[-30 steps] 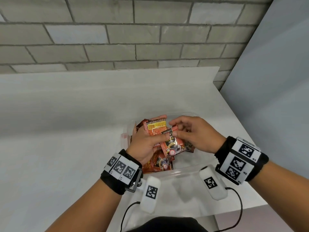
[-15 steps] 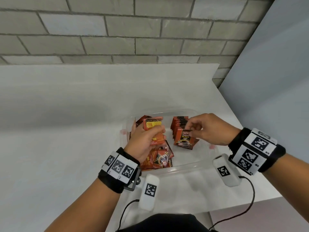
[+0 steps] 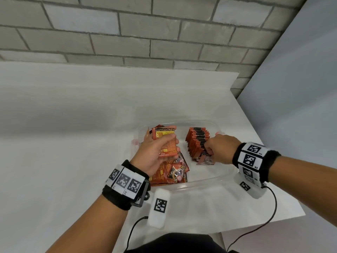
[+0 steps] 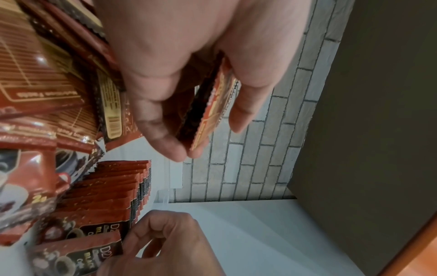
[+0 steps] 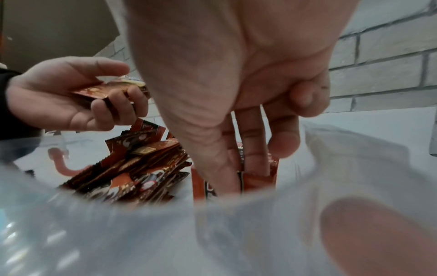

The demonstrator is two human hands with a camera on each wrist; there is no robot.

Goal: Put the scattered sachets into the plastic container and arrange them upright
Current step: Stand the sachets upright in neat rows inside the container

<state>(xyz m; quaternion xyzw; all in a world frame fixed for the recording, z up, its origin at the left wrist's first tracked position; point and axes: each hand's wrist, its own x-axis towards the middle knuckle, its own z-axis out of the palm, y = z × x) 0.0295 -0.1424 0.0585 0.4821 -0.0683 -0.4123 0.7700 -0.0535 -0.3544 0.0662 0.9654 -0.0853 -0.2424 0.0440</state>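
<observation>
One sachet (image 3: 206, 159), gripped by the right hand (image 3: 220, 150), has dropped to the upright row (image 3: 197, 141); the left hand (image 3: 155, 154) still clamps its stack (image 3: 165, 141).

setting: data-recording workspace being indicated, exact type cannot be told | evidence: bare white table (image 3: 76, 136) being backed by grey brick wall (image 3: 127, 31) | plain grey panel (image 3: 299, 84) being seen at right | marker-tagged wristbands (image 3: 125, 181) being worn

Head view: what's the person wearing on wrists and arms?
Bare forearms, no sleeves. Each wrist has a black band wrapped in white panels of black square fiducial markers. A white tagged module hangs under each wrist, trailing a black cable.
</observation>
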